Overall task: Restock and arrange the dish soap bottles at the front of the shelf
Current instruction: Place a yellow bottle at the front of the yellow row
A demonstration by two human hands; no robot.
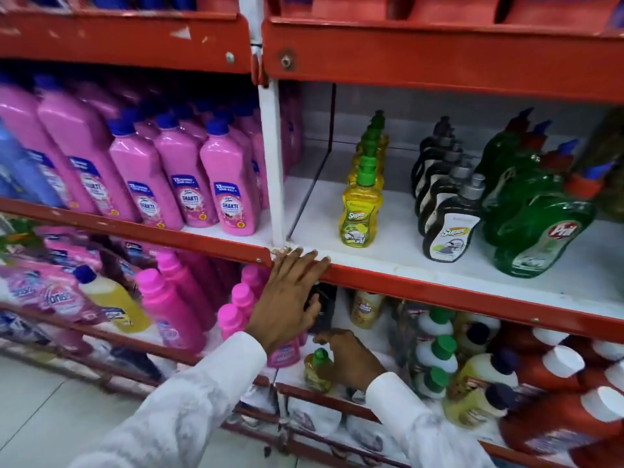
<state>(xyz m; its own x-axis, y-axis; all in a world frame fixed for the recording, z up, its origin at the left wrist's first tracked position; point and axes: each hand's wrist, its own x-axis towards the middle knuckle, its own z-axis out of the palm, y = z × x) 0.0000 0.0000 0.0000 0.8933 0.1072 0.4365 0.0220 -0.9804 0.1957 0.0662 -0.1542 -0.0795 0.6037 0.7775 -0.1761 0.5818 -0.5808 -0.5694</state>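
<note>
On the white middle shelf stands a row of yellow dish soap bottles with green caps, running front to back. To its right are a row of black bottles and large green bottles. My left hand lies flat with fingers apart against the shelf's red front edge, holding nothing. My right hand reaches into the shelf below and touches a small yellow bottle with a green cap; whether the fingers close around it is hidden.
Pink detergent bottles fill the bay to the left, behind a white upright post. The lower shelf holds pink bottles, cream bottles with green caps and red bottles with white caps. Grey floor tiles lie lower left.
</note>
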